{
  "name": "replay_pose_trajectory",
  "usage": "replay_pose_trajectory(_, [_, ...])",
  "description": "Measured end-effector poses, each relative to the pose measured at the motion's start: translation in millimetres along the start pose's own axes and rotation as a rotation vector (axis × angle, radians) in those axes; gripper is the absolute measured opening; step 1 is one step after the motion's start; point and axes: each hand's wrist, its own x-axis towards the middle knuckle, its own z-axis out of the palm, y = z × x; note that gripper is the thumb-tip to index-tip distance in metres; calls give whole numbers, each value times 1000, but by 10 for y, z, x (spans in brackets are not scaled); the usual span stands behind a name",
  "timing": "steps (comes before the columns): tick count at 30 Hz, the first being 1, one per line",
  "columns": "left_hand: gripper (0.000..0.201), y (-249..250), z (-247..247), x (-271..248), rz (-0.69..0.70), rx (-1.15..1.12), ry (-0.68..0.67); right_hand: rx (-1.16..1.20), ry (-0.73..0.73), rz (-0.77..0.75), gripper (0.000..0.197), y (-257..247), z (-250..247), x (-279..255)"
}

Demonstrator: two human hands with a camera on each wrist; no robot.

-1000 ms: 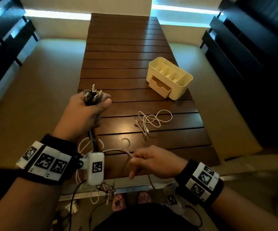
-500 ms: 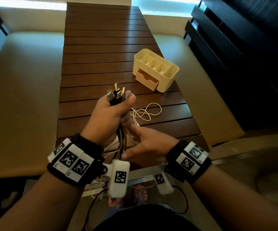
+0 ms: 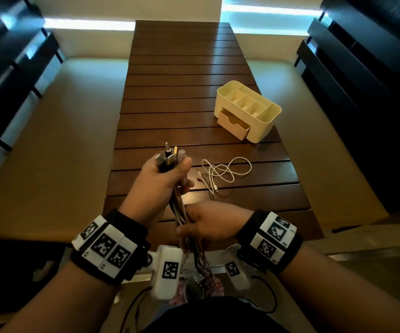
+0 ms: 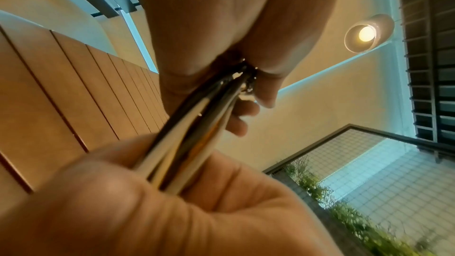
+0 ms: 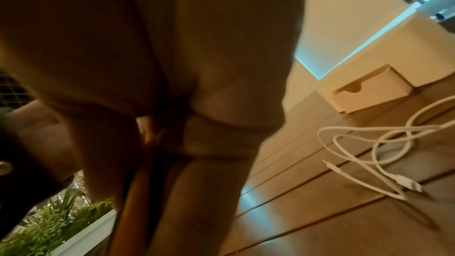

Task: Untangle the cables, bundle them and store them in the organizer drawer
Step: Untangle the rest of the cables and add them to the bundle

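The left hand grips one bundle of cables near its plugs; the right hand closes around it lower. Near the one organizer, drawer open, lies one white cable.

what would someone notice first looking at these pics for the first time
Most striking is the bundle of cables held upright above the near end of the slatted wooden table, plugs sticking out of the left hand, while the right hand grips the strands lower down. Beyond the hands, a loose white cable lies coiled on the table, and a cream organizer stands farther right with its drawer pulled partly open.
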Motion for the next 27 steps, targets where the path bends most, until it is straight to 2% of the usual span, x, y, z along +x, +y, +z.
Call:
replay_pose_trajectory(2, [28,49,-1,-35,-11,-17,8,-52,42,-40,16,-23,-53,-5])
replay_pose_trajectory(7, [31,66,-4,-157,-194,-286,77,-178,54,-90,14,1,-142,37])
replay_pose_trajectory(9, [30,86,-24,-189,-169,-311,122,-128,20,-113,17,60,-186,96])
replay_pose_trajectory(12, [25,175,-48,-263,-55,-269,164,34,-2,-181,22,228,-377,183])
replay_pose_trajectory(14, [24,228,-77,-314,-4,-247,197,134,148,-175,22,430,-535,343])
replay_pose_trajectory(16, [22,262,-130,-363,13,-238,231,145,413,-98,11,652,-647,568])
replay_pose_trajectory(18, [21,270,-163,-397,20,-222,259,-10,699,24,8,858,-699,796])
replay_pose_trajectory(20, [21,257,-172,-423,26,-211,283,-140,831,111,10,961,-722,953])
replay_pose_trajectory(22, [22,235,-172,-430,30,-196,294,-156,839,166,19,999,-733,1064])
replay_pose_trajectory(24, [22,220,-168,-433,32,-180,299,-219,780,219,27,1052,-736,1168])
replay_pose_trajectory(27, [22,219,-154,-434,29,-158,312,-438,678,266,22,1095,-731,1229])
